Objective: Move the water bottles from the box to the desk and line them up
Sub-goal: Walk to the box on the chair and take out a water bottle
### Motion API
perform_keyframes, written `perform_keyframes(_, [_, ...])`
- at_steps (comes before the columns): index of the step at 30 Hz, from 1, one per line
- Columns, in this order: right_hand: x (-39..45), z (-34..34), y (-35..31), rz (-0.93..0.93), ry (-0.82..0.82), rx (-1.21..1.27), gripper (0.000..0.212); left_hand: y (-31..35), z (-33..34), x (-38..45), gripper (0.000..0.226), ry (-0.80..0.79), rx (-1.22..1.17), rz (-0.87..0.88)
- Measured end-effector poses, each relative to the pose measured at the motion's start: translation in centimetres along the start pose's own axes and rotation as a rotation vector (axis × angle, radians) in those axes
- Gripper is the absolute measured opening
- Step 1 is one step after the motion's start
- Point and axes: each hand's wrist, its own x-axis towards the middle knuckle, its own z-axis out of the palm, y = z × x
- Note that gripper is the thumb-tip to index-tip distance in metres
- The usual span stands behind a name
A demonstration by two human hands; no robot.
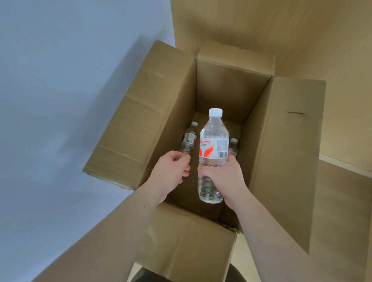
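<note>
The right hand (223, 179) grips a clear plastic water bottle with a white cap and an orange-and-white label (213, 155) around its lower half, holding it upright above the open brown cardboard box (286, 156). The left hand (173, 169) hovers just left of it with fingers loosely curled and holds nothing.

Deep in the box, a second clear bottle with a barcode label (188, 140) stands near the left wall, and the pale cap of a third bottle (234, 141) peeks out on the right, just behind the held one.

The grip sits low on a full bottle, so it could tip or slip as it clears the tall box walls. A careless swing could catch the right flap (295, 120). Reaching back in with the left hand could knock the standing bottle over.

The pale wooden desk surface (317, 39) lies far and right, and its edges are cut off. No placed bottles show. The box floor is dark, and the held bottle and both arms hide much of it, so I cannot tell how many bottles remain.
</note>
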Motion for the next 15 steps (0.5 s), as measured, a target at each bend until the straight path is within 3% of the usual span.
perform_keyframes(15, [-6.8, -0.1, 0.0, -0.018, 0.158, 0.128, 0.047, 0.0, -1.7, -3.2, 0.026, -0.165, 0.087, 0.064])
